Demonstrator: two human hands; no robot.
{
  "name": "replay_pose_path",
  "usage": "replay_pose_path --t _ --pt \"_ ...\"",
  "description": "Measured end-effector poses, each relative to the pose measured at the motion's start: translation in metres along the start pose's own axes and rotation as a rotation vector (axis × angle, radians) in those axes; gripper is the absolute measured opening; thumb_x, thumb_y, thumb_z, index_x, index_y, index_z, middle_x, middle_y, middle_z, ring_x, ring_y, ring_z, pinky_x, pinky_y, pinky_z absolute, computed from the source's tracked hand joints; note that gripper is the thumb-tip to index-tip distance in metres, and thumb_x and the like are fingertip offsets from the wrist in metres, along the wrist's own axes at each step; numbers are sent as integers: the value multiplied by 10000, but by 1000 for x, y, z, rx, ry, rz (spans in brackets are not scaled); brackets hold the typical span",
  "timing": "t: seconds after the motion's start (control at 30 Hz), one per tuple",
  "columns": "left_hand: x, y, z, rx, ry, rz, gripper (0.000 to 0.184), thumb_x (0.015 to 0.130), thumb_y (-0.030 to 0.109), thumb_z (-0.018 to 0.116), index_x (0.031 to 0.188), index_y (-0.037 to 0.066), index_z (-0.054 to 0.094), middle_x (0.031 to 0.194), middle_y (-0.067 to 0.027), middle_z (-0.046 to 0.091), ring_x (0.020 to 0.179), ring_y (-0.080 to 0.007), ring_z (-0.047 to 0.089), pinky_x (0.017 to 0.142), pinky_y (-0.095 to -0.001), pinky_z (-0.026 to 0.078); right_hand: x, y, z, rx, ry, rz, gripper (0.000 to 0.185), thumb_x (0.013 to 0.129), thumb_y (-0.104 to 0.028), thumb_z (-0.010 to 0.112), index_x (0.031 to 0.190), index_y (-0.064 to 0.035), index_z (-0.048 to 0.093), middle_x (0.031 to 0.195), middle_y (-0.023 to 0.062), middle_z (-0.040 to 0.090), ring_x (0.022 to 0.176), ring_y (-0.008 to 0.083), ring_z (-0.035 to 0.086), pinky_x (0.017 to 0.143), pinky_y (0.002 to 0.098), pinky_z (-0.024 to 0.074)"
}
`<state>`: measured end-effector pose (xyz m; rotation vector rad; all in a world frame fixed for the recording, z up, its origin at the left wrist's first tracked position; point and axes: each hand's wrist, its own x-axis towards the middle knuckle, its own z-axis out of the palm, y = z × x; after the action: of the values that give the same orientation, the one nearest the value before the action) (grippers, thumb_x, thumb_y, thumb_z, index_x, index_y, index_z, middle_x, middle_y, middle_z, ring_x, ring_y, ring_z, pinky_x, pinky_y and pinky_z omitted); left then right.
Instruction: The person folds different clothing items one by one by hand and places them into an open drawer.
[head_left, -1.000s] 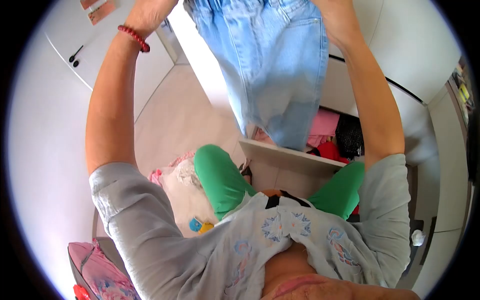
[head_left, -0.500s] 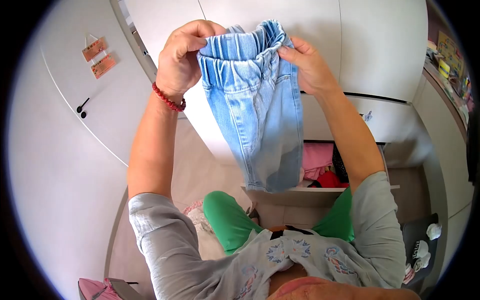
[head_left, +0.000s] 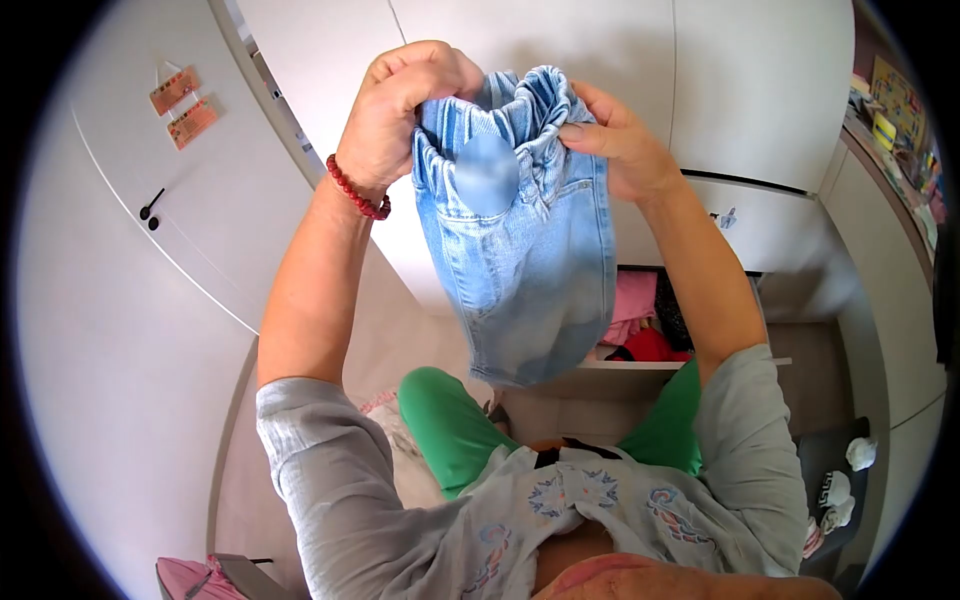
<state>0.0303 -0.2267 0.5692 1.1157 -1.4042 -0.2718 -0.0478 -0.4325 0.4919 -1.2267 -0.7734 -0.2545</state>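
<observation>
Light blue denim jeans [head_left: 545, 290] with a gathered elastic waistband hang in front of me, waist up and legs down. At the left end of the waistband, my left hand [head_left: 405, 105] is closed on the cloth, a red bead bracelet at its wrist. My right hand [head_left: 625, 150] pinches the waistband's other side, thumb in front and fingers mostly hidden behind the cloth. A round blurred patch covers part of the waist front.
Below the jeans is a pulled-out drawer [head_left: 690, 368] holding pink cloth [head_left: 632, 300] and red cloth [head_left: 650, 346]. White cabinet fronts [head_left: 770, 90] stand ahead. To the left is a door with a black handle [head_left: 152, 203]. Several white bundles lie on a dark surface [head_left: 815, 455] at right.
My left hand has shifted right and turned, its fingers curling more over the waistband. The waistband has bunched up, and the jeans' lower end has swung slightly left.
</observation>
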Motion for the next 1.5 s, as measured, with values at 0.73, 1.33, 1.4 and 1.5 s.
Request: replay_pose_path --t 0.73,1.33,1.4,1.5 --pt "-72 -7 35 1187 95 311 231 680 -93 635 807 19 476 1104 -136 501 958 -258 517 801 -325 439 -23 21 -14 118 154 -26 331 772 4 596 1097 -36 548 1007 33 603 916 111 575 850 271 455" --pt "-66 -9 20 847 -113 203 231 743 -94 602 906 36 503 814 -77 550 730 -198 552 656 -269 452 -41 13 -10 -218 -57 23 802 693 -201 713 1368 -34 313 1151 78 555 1045 167 538 934 281 398" --pt "-68 -11 13 865 -126 145 168 783 -88 572 900 10 502 907 -86 566 822 -178 554 727 -261 457 -46 21 -9 -286 55 41 743 691 -247 733 1312 -9 402 1140 84 571 1011 145 563 905 269 427" --pt "-74 -26 -2 660 -77 23 144 880 -28 502 1019 -9 534 1080 -107 575 963 -191 567 828 -283 467 -51 26 -33 -248 118 224 573 740 -175 696 1246 -20 479 1079 83 607 945 151 596 853 257 463"
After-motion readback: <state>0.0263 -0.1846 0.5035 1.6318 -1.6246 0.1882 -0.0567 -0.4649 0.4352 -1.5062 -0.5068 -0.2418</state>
